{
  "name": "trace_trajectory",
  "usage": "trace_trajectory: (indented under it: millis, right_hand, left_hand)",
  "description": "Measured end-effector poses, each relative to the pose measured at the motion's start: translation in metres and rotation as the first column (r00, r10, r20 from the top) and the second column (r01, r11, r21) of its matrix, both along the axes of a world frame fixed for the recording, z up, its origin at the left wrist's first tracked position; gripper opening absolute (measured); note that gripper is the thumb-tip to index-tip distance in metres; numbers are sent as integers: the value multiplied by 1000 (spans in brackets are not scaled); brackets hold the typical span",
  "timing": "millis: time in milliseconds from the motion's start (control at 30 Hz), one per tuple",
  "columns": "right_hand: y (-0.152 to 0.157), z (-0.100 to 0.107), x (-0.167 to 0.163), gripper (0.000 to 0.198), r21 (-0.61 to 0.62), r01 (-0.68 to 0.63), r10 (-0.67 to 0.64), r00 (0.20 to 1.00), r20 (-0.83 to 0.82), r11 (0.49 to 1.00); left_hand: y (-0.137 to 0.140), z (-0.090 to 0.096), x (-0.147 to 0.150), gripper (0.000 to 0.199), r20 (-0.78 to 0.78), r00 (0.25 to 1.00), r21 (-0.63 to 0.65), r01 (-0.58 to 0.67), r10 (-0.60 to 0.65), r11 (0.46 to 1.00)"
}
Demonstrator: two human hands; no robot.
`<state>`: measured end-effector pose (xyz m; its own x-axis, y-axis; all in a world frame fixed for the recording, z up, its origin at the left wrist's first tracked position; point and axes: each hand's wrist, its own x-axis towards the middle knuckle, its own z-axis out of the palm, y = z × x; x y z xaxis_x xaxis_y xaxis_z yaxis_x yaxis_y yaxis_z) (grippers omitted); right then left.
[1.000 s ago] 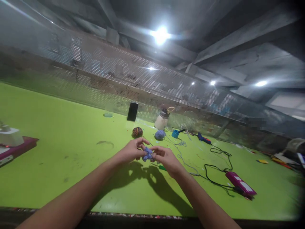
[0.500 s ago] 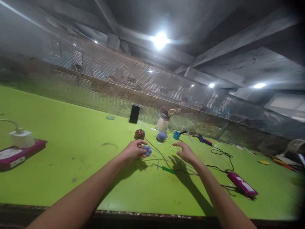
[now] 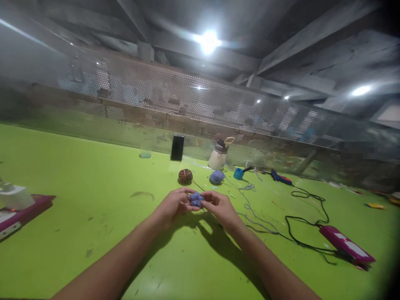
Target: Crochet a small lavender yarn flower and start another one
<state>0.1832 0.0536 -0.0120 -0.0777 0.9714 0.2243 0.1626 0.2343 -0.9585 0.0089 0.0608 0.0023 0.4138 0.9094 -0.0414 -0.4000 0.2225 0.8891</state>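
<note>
A small purple-blue crocheted flower (image 3: 196,199) is held between my two hands above the green table (image 3: 103,183). My left hand (image 3: 176,205) grips its left side with fingers and thumb. On its right edge, the fingers and thumb of my right hand (image 3: 218,204) pinch it. Just beyond my hands lie a dark multicoloured yarn ball (image 3: 185,176) and a purple-blue yarn ball (image 3: 216,177). Loose light yarn (image 3: 250,207) trails across the table to the right. The green-handled crochet hook is hidden from view now.
A black phone (image 3: 177,148) leans upright at the back, left of a white bottle (image 3: 218,157). To the right are a blue tape-like roll (image 3: 238,173), a blue glue gun (image 3: 281,178) and a magenta power strip (image 3: 346,245) with black cords. Another magenta strip (image 3: 37,208) sits far left.
My right hand has moved left from over the table and now grips the crocheted flower together with my left hand. The view has shifted slightly, and the green-handled hook is no longer visible.
</note>
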Motion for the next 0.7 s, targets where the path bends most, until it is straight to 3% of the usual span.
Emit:
trace_trajectory:
  millis: [267,400,700]
  right_hand:
    - [-11,2,-4,16,-115,49,-74,972,-224,992]
    - [-15,2,-5,17,-154,28,-68,964,-256,988]
    - [-26,7,-7,21,-162,-16,-31,959,-283,987]
  left_hand:
    - [-7,-1,7,13,-61,994,-26,-90,89,996]
    - [-7,-2,4,20,-83,986,-12,-149,148,989]
    - [-14,6,5,32,-65,991,33,-118,120,993]
